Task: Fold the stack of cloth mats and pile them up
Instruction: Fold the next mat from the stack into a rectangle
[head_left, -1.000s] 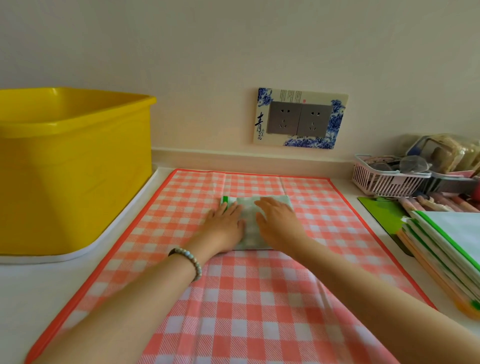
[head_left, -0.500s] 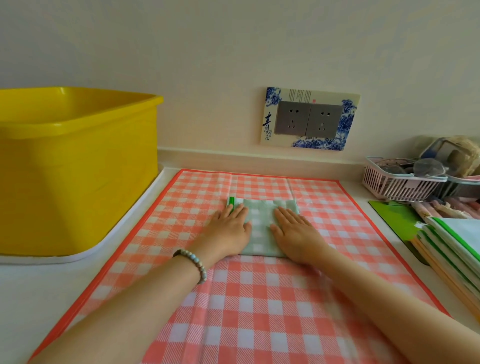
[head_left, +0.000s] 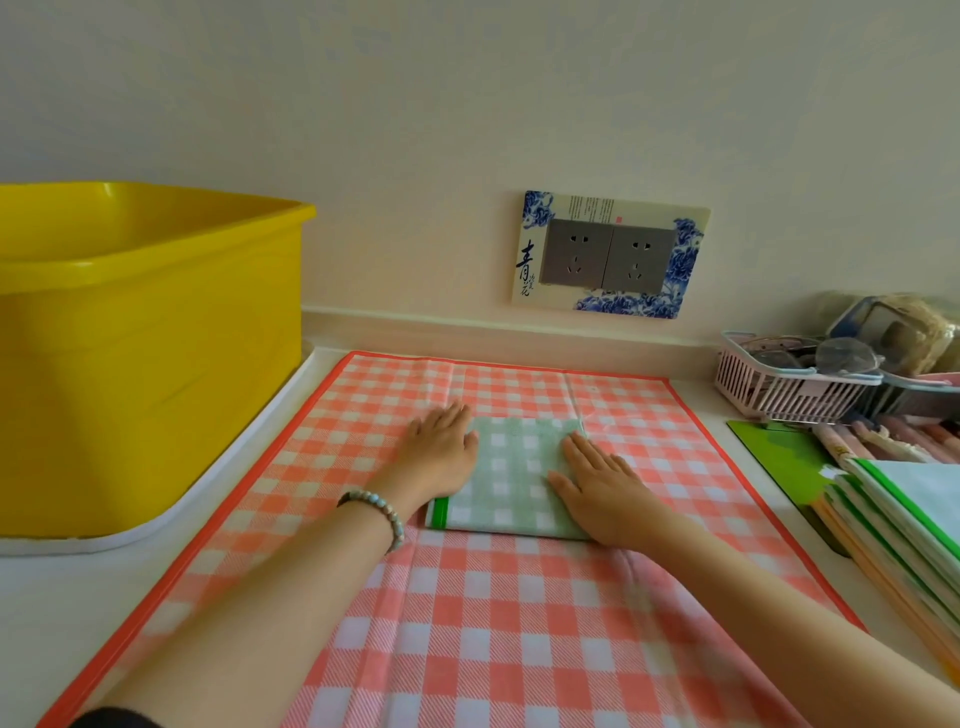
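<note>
Head-worn view, forward and down, close

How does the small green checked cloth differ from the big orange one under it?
The green mat is folded into a small rectangle; the orange mat lies spread open. The green mat sits on top, pressed by the left hand and right hand; the orange mat lies beneath. Both are checked.

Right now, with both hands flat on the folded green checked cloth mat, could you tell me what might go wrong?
The folded green checked cloth mat may spring open once the left hand and right hand lift, as both rest flat on its edges. The red-and-white checked cloth mat beneath shows creases, so sliding the bundle could bunch it.
</note>
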